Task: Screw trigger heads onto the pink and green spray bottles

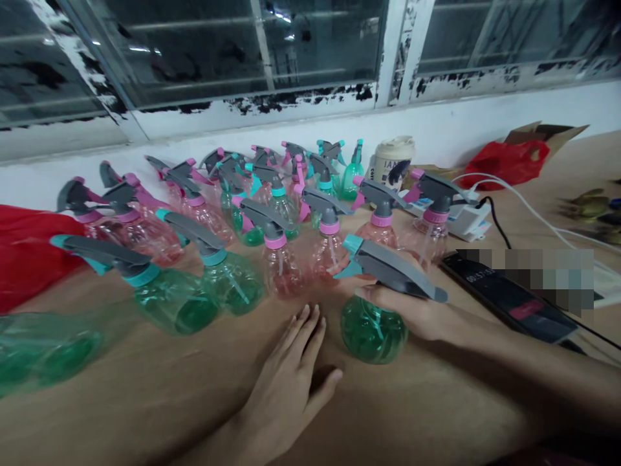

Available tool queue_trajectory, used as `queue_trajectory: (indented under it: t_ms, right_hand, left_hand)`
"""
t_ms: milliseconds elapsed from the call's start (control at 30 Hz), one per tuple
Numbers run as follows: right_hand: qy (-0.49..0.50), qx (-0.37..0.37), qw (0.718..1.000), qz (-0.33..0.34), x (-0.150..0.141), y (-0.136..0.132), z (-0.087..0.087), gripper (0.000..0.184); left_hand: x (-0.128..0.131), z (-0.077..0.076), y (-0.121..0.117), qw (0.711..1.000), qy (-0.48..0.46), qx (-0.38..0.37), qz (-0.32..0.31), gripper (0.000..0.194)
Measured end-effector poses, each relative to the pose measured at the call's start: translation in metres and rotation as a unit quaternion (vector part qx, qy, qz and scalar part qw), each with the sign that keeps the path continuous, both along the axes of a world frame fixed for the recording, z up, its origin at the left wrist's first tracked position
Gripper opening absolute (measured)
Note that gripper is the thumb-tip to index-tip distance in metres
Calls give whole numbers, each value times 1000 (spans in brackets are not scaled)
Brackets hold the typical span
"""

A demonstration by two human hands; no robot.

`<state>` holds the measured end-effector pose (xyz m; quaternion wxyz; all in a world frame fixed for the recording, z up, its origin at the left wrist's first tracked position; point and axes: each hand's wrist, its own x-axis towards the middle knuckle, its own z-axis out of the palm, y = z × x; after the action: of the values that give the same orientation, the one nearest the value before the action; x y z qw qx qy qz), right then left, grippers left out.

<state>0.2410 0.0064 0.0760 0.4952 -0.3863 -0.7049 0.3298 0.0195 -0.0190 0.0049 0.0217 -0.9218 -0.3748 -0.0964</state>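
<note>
My right hand is closed around the neck of a green spray bottle with a grey and teal trigger head. That bottle stands upright at the front of the group, its neck partly hidden by my fingers. My left hand lies flat on the brown table, fingers stretched out, just left of the held bottle. Close beyond both hands is a pink spray bottle. Two more green spray bottles, one of them a tilted bottle, are to the left.
Several pink and green spray bottles stand in rows toward the window wall. A paper cup, a power strip with cables and a phone are at the right. Red plastic bags lie on both sides. Blurred green bottle bodies sit at the left edge.
</note>
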Motion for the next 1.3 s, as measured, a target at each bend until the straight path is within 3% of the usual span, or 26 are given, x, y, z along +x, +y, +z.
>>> queue_trajectory:
  t_ms: [200,367,567,700,900,1100,1300]
  right_hand:
    - [3,1,1000,-4,-1,-3,4,3]
    - [4,17,1000,-23,-3,-3,5,5]
    - [21,-41,999,13,-1,-3,-2,15]
    - [16,-45,999,-4,0,-4,-1,5]
    - [24,-37,998,-38,-3,-5,-3,13]
    - [48,-44,998,-6,-3,-6,-4,2]
    - [53,-46,998,-5,-2,-5,-5,7]
  left_hand:
    - [0,-2,1,1000,8,10,-3,62]
    - [0,-1,0,1000,0,11,-4,62]
    - [1,0,0,1000,-10,-7,-2,61]
    - [1,-1,0,1000,-9,-9,-2,60]
    - [1,0,0,1000,-1,-6,-1,61]
    - [2,2,0,1000,-9,0,-3,61]
    - [2,0,0,1000,-8,-9,-1,60]
